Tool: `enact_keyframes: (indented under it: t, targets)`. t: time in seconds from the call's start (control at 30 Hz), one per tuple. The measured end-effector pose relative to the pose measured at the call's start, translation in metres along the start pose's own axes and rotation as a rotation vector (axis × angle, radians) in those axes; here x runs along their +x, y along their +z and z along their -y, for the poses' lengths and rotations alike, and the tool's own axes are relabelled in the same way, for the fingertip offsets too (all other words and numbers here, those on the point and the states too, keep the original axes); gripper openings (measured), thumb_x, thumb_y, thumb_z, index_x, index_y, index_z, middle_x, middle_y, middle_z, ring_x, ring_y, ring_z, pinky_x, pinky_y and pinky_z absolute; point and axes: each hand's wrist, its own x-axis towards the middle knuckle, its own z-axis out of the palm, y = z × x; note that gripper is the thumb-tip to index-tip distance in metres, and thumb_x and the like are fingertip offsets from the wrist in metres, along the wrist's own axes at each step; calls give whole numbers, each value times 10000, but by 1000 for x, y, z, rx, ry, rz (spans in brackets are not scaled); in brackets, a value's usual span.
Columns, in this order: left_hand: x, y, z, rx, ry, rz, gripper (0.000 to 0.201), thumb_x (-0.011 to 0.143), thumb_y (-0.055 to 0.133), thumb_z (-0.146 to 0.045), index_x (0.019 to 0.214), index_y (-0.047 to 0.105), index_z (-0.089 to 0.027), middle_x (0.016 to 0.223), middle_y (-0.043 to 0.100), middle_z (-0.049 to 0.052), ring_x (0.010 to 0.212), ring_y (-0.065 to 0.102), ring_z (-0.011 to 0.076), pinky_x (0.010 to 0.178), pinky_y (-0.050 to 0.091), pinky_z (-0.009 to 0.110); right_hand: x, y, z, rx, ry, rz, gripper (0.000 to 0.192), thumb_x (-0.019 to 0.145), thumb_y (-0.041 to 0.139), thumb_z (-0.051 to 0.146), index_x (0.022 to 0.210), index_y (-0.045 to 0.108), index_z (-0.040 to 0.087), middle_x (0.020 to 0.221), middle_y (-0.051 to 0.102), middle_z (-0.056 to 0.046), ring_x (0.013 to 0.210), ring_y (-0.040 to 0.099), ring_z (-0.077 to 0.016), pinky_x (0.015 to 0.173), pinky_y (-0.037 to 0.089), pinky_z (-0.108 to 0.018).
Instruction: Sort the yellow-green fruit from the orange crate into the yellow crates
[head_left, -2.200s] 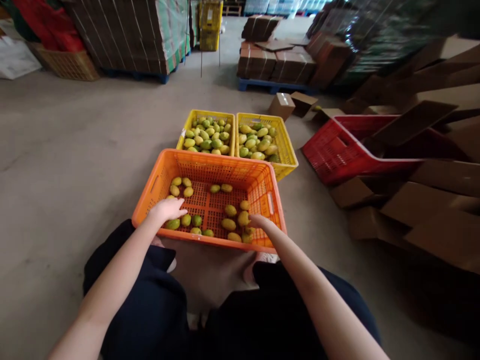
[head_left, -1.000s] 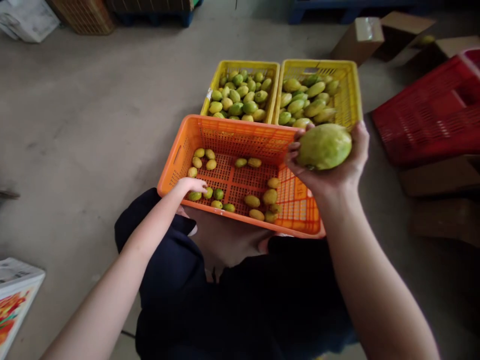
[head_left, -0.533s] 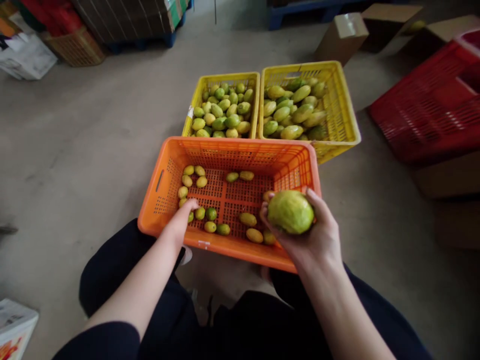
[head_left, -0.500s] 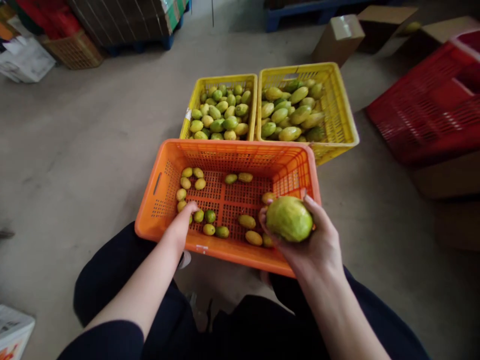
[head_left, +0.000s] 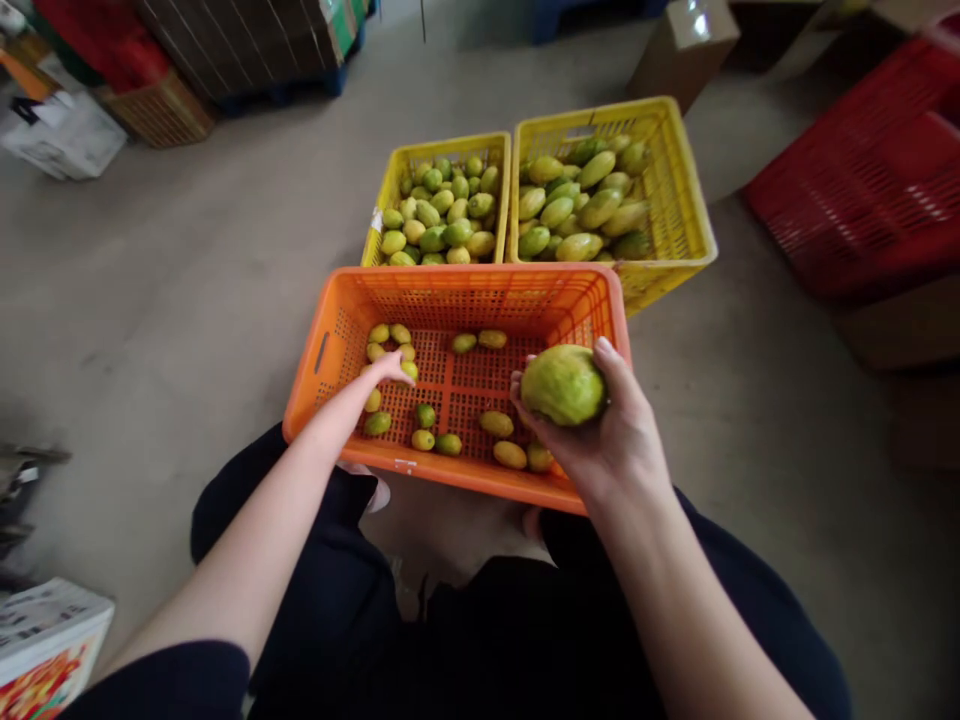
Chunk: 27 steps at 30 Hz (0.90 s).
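Nearest: dark trousers [head_left: 525, 650] of the seated person, knees apart, filling the lower frame. A printed carton [head_left: 45, 650] lies at the lower left corner on the concrete floor [head_left: 150, 300].

Right hand [head_left: 607, 430]: palm up, fingers curled around one large green-yellow fruit [head_left: 562, 385], thumb at its left side, fingertips over its right. The fruit is held above the right part of the orange crate, clear of the crate's floor.

Left hand [head_left: 386, 372]: reaching down into the orange crate, fingers extended together, tips touching small fruits near the crate's left side. Whether it pinches one cannot be told.

Orange crate [head_left: 322, 350]: perforated plastic, standing on the floor between the knees. Holds a sparse scatter of small yellow-green fruits [head_left: 450, 443], in loose groups at the left, the far middle and the near right, with much bare mesh between.

Left yellow crate [head_left: 390, 180]: just behind the orange crate, touching or nearly so. Filled with many smaller green and yellow fruits.

Right yellow crate [head_left: 686, 200]: side by side with the left one. Holds larger, longer green-yellow fruits heaped toward its left.

Red crate [head_left: 862, 190]: tilted, to the far right, well apart.

Farthest: a cardboard box [head_left: 682, 45], a wicker basket [head_left: 161, 115], stacked flat cartons on a blue pallet [head_left: 285, 90].
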Motion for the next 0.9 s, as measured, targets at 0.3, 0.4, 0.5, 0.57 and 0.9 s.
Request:
enact_keyframes:
  t: [0.3, 0.4, 0.5, 0.57, 0.9]
  targets:
    - [-90, -75, -78, -1009, 353, -185, 604, 615, 842, -308, 1123, 541, -180, 1107, 646, 80, 1033, 623, 231, 912, 494, 360, -13, 15, -13, -49, -33, 370, 157, 671, 601, 227, 817, 658, 210, 835, 729, -46, 859, 698, -242, 799, 595, -417]
    - [-132, -57, -89, -1333, 442, -99, 670, 590, 866, -417, 1153, 584, -189, 1128, 660, 98, 1107, 615, 275, 917, 496, 365, -12, 15, -16, -86, -24, 424, 146, 694, 650, 239, 836, 664, 207, 841, 742, -51, 843, 701, -242, 815, 598, -428]
    - [-147, -45, -90, -1523, 437, -10, 701, 601, 842, -530, 1156, 621, -163, 1141, 670, 127, 1127, 613, 295, 874, 519, 338, -8, 12, -20, -174, 54, 409, 202, 780, 653, 354, 876, 673, 177, 779, 739, -77, 739, 704, -233, 657, 613, -372]
    - [-146, -43, -91, -1594, 387, 10, 670, 641, 797, -588, 1128, 641, -155, 1130, 676, 139, 1055, 642, 271, 760, 539, 291, -5, 10, -23, -213, 108, 411, 304, 825, 621, 450, 864, 679, 154, 718, 728, -93, 613, 681, -204, 493, 560, -287]
    - [-139, -36, -103, -1071, 557, -659, 628, 687, 829, -326, 1250, 554, -273, 1348, 541, 69, 1196, 550, 239, 880, 537, 291, -1, 13, -26, -258, -190, 558, 338, 613, 825, 209, 923, 690, 207, 937, 757, -37, 823, 708, -223, 770, 590, -358]
